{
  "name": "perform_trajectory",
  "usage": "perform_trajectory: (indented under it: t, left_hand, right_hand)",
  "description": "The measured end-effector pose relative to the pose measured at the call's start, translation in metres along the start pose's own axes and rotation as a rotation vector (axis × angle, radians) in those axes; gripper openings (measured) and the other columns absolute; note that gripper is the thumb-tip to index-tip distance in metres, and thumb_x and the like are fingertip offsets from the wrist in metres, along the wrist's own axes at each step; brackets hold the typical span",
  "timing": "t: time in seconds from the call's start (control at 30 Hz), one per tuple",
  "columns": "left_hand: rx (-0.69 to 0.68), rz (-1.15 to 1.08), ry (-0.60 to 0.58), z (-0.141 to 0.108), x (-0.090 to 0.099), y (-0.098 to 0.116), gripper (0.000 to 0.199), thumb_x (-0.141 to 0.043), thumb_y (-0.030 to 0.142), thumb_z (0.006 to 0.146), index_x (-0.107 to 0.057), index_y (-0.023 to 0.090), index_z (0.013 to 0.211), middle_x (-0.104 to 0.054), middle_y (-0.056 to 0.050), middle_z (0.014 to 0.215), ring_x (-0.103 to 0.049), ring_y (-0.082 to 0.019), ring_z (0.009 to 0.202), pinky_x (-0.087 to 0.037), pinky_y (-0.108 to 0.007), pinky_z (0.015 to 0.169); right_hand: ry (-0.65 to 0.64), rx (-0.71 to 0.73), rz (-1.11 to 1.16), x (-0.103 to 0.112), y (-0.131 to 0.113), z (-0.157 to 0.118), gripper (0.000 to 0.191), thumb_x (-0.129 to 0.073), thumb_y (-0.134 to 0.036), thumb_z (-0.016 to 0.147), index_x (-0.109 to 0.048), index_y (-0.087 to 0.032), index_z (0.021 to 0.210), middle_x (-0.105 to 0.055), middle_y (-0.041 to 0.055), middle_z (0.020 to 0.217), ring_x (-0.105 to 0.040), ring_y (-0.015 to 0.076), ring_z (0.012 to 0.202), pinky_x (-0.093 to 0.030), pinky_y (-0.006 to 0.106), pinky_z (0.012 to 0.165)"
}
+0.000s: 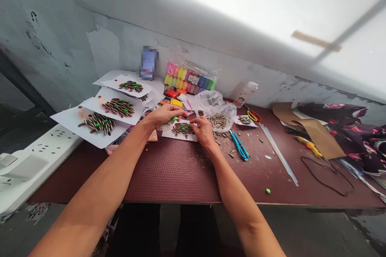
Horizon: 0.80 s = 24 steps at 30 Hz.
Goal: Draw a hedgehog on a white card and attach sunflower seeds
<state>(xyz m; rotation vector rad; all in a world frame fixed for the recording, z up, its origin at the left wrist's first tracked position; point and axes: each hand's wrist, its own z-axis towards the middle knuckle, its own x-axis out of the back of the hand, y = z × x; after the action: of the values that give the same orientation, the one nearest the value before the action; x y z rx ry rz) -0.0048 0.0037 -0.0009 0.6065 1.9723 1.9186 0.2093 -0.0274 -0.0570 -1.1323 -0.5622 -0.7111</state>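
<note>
A paper card (181, 137) bearing rows of striped sunflower seeds (182, 129) is laid near the far edge of the maroon table (181, 180), its long axis running across the table, roughly parallel to that edge. The left hand (164, 115) is curled above the card's left end, its fingers closed together around a green clay piece (173, 119), apparently held ready there. The right hand (203, 130) is pinched, thumb and forefinger brought together on the seeds at the card's right end, seemingly to steady them. A bag of loose seeds (218, 121) is placed just beyond, within reach, and similar seed cards (118, 107) are spread toward the left.
</note>
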Motion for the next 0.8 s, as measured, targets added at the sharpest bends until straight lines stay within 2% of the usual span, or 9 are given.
perform_trajectory:
  t: [0.27, 0.53, 0.8]
  left_hand:
    - [-0.004, 0.001, -0.013, 0.0017, -0.0001, -0.0026, 0.035, -0.077, 0.048, 0.079, -0.079, 0.013, 0.086, -0.062, -0.001, 0.067, -0.039, -0.006, 0.051, -0.032, -0.02, 0.046]
    - [0.022, 0.05, -0.017, 0.0008, -0.0061, -0.0022, 0.038, -0.082, 0.048, 0.071, -0.077, 0.012, 0.081, -0.059, 0.002, 0.065, -0.04, -0.006, 0.051, -0.029, -0.021, 0.047]
    - [0.013, 0.084, -0.023, 0.0011, -0.0042, -0.0023, 0.034, -0.08, 0.046, 0.075, -0.078, 0.013, 0.085, -0.06, 0.001, 0.065, -0.041, -0.007, 0.052, -0.031, -0.022, 0.048]
  right_hand:
    - [0.003, -0.014, -0.008, 0.0003, -0.0009, -0.0002, 0.012, -0.068, -0.019, 0.084, -0.079, -0.022, 0.085, -0.063, 0.0036, 0.092, -0.058, 0.0175, 0.08, -0.048, 0.033, 0.084]
    - [0.012, -0.011, -0.031, 0.0008, -0.0012, -0.0008, 0.013, -0.068, -0.019, 0.082, -0.078, -0.023, 0.089, -0.061, 0.0023, 0.09, -0.056, 0.0172, 0.078, -0.047, 0.032, 0.08]
    - [0.002, 0.014, -0.009, -0.0008, -0.0051, -0.0008, 0.013, -0.067, -0.019, 0.081, -0.079, -0.022, 0.083, -0.059, 0.0029, 0.091, -0.055, 0.0159, 0.075, -0.049, 0.032, 0.079]
